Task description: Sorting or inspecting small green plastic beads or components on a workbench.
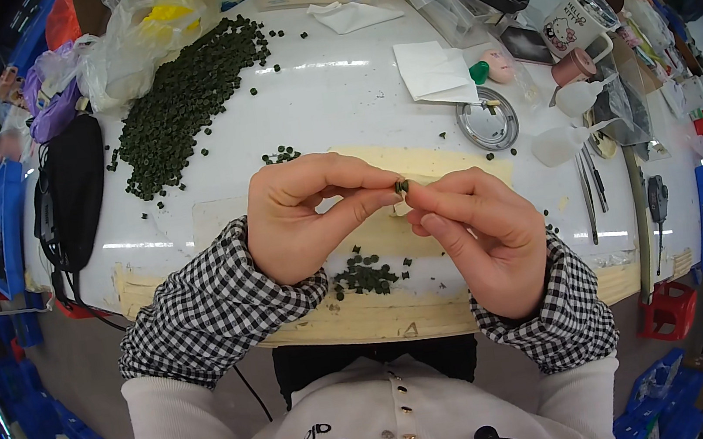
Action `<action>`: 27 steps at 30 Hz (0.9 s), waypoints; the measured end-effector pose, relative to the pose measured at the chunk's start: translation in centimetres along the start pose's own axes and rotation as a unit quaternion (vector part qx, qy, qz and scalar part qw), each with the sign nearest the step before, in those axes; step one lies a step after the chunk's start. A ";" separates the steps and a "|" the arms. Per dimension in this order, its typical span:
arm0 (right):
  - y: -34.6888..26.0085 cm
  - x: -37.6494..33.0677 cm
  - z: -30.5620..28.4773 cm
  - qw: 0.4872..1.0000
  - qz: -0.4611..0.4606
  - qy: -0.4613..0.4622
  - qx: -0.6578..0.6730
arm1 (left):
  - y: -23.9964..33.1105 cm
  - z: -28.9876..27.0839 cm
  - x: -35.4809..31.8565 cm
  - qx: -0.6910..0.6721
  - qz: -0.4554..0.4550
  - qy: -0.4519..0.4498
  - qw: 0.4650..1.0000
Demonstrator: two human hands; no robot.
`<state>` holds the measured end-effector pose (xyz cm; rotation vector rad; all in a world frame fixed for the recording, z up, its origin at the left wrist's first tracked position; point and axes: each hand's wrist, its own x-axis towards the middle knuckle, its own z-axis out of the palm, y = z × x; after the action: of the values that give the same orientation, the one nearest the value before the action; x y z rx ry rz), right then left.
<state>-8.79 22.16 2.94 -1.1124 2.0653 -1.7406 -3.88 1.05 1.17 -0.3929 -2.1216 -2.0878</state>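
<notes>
My left hand (pixel 299 217) and my right hand (pixel 494 237) meet above the middle of the white table (pixel 312 110). Between the fingertips of both is a tiny dark green spool-shaped piece (pixel 401 187); each hand is closed in a pinch on it. Close in front of me, below my hands, lies a small pile of similar dark green pieces (pixel 366 276). A few more pieces (pixel 280 154) sit just beyond my left hand. Farther off to the left spreads a large heap of such pieces (pixel 180 109). Checked sleeve covers are on both forearms.
A round metal dish (pixel 488 128), white tissues (pixel 434 69) and a green-capped pink item (pixel 498 66) lie beyond my right hand. Squeeze bottles (pixel 560 145), tweezers (pixel 588 201) and a mug (pixel 569 24) stand or lie at right. A black pouch (pixel 72 197) and plastic bags (pixel 130 62) occupy the left.
</notes>
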 end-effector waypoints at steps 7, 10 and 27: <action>0.0 0.0 0.1 0.999 -0.022 0.006 -0.038 | 0.2 0.4 -0.2 -0.037 -0.030 0.030 0.998; -0.1 0.0 0.1 0.999 -0.014 0.004 -0.030 | 0.1 0.4 -0.2 -0.033 -0.026 0.028 0.999; 0.3 0.1 -0.1 0.999 0.010 -0.013 0.045 | 0.2 0.4 -0.2 -0.035 -0.029 0.020 0.999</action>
<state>-9.05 22.16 2.77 -1.0787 1.9565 -1.7807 -3.62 1.46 1.28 -0.2993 -2.0659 -2.1870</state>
